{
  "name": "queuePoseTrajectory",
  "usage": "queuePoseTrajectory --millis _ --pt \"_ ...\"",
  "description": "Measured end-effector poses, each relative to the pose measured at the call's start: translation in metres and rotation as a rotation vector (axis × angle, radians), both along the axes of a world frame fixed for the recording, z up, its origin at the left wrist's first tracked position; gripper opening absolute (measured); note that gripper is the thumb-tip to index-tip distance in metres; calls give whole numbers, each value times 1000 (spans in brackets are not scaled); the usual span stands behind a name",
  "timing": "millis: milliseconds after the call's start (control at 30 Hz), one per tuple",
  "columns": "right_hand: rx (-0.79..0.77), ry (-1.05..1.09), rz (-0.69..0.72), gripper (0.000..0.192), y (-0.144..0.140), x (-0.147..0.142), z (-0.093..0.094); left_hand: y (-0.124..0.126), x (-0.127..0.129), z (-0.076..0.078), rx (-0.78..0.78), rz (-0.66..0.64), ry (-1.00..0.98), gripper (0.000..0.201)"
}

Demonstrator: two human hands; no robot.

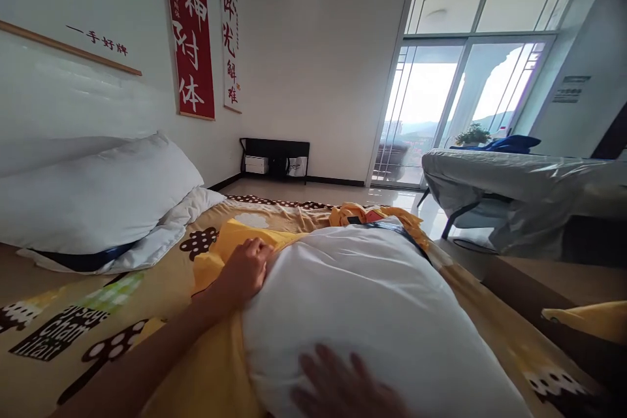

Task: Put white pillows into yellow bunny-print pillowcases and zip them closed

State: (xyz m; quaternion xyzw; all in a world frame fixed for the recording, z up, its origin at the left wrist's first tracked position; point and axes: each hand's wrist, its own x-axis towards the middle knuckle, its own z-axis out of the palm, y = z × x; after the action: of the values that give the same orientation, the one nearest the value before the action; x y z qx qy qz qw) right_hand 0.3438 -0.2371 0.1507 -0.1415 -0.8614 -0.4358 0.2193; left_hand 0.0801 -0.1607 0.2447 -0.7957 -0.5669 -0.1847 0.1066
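A large white pillow (pixel 382 313) lies in front of me on a bed with a yellow patterned sheet (pixel 98 326). A yellow pillowcase (pixel 215 261) is bunched at the pillow's left side and under it. My left hand (pixel 247 271) is closed on the pillow's left edge, where the yellow fabric meets it. My right hand (pixel 343 388) rests flat on the near end of the pillow, fingers spread, blurred at the bottom of the view.
Two more white pillows (pixel 93 199) are stacked at the left by the wall. A grey covered cot (pixel 529 192) stands to the right. A low black shelf (pixel 274 160) sits by the far wall, and glass doors (pixel 460 108) lie beyond.
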Motion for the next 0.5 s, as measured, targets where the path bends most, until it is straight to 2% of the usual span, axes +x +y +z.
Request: queuePoseTrajectory --millis 67,133,233,300,500 --pt "21 6 -45 40 18 0 5 -25 8 2 55 -165 17 22" --pt "49 18 -104 43 41 -6 17 -49 15 1 45 -354 113 16" --pt "31 -8 -127 46 76 -25 35 -69 21 -5 3 -492 317 19" --pt "-30 -54 -87 44 97 -40 45 -65 18 -11 -14 -464 393 16" --pt "-166 -121 -3 33 131 -82 66 -36 0 -12 -235 -189 408 25"
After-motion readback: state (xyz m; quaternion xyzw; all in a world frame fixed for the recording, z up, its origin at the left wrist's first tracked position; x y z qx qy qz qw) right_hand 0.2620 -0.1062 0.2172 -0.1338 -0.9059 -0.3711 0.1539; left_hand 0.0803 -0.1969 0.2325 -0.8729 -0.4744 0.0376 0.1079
